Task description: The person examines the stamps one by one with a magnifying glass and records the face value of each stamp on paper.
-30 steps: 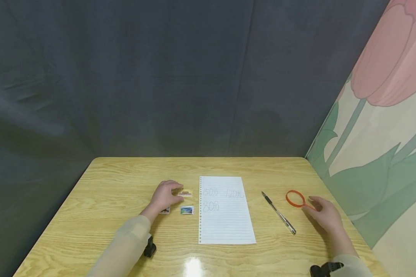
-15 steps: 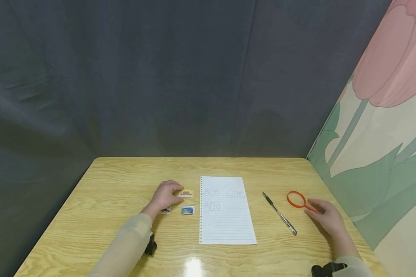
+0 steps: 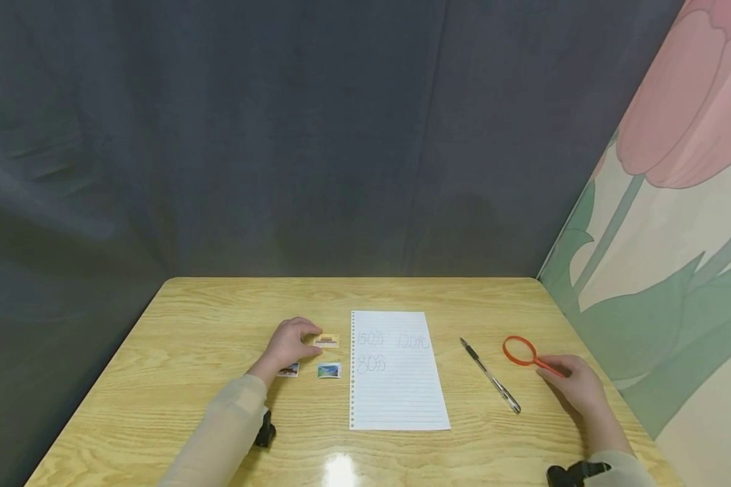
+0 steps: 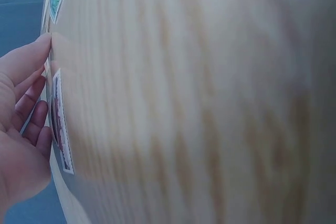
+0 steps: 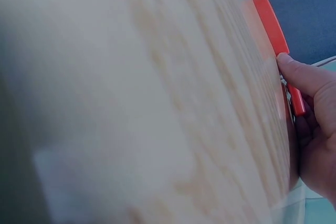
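My left hand [image 3: 289, 342] rests at the left end of a small yellow stamp [image 3: 326, 341], thumb and forefinger spread at its edges. A blue-green stamp [image 3: 329, 370] lies just nearer, apart from the hand. Partly covered by my left wrist is a third, darker stamp [image 3: 289, 370]; in the left wrist view this stamp [image 4: 64, 124] lies beside the curved fingers. On the right, my right hand [image 3: 575, 382] pinches the handle of a red magnifying glass [image 3: 520, 362]. In the right wrist view the thumb lies against the red handle [image 5: 296, 100], other fingers partly hidden behind it.
A lined sheet of paper [image 3: 399, 399] with handwritten numbers lies mid-table, right of the stamps. Between paper and magnifying glass is a black-and-clear pen [image 3: 490, 375]. A dark curtain [image 3: 341, 149] hangs behind the wooden table [image 3: 219, 304]; a flowered wall panel [image 3: 670, 270] borders the right.
My right hand's fingers have come together on the magnifying glass handle, where they stood more spread before. The left hand and the stamps have stayed in place.
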A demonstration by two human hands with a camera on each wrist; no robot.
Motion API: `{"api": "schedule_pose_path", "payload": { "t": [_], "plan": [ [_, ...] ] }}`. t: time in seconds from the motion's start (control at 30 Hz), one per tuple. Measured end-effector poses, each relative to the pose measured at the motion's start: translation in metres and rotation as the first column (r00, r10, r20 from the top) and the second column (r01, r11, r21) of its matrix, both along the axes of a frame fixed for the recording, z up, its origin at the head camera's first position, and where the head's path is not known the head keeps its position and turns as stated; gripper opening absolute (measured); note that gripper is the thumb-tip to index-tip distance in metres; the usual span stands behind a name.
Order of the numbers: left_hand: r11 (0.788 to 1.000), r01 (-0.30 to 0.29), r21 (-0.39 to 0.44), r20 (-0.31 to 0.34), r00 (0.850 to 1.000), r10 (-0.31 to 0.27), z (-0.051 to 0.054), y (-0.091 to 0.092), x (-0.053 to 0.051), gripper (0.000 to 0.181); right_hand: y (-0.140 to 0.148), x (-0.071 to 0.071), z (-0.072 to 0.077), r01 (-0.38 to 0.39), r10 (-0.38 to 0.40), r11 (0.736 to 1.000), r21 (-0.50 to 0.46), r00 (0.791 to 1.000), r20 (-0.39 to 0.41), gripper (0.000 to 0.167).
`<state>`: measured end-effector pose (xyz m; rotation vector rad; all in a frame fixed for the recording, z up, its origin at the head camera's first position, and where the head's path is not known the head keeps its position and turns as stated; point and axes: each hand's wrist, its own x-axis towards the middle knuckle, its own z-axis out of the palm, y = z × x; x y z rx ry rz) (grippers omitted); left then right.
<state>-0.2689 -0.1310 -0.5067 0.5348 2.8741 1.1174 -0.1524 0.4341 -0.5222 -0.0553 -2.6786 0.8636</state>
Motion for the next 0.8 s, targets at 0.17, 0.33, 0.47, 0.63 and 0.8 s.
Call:
{"api": "schedule_pose_path", "payload": {
  "t": [0.17, 0.33, 0.47, 0.63, 0.8],
  "plan": [
    [1.0, -0.003, 0.001, 0.0, 1.0, 0.003, 0.0, 0.0, 0.0, 0.038, 0.0, -0.002, 0.0, 0.055, -0.055, 0.998, -0.01, 0.997, 0.049, 0.025],
    [1.0, -0.001, -0.005, -0.012, 1.0, 0.001, -0.002, 0.0, 0.0, 0.038, -0.001, -0.003, -0.001, 0.091, -0.09, 0.996, -0.013, 0.992, 0.088, 0.024],
    [1.0, 0.002, -0.006, -0.011, 1.0, -0.002, -0.002, 0.0, 0.0, 0.037, -0.003, -0.003, 0.0, 0.1, -0.099, 0.995, -0.009, 0.99, 0.097, 0.023],
    [1.0, -0.009, -0.001, -0.005, 1.0, 0.009, -0.001, 0.001, 0.0, 0.038, -0.007, -0.003, 0.002, 0.106, -0.104, 0.994, -0.017, 0.989, 0.108, 0.023],
    [1.0, -0.008, 0.003, 0.003, 1.0, 0.008, 0.002, 0.0, 0.002, 0.039, -0.012, -0.004, 0.006, 0.121, -0.117, 0.992, -0.03, 0.987, 0.107, 0.026]
  ]
}}
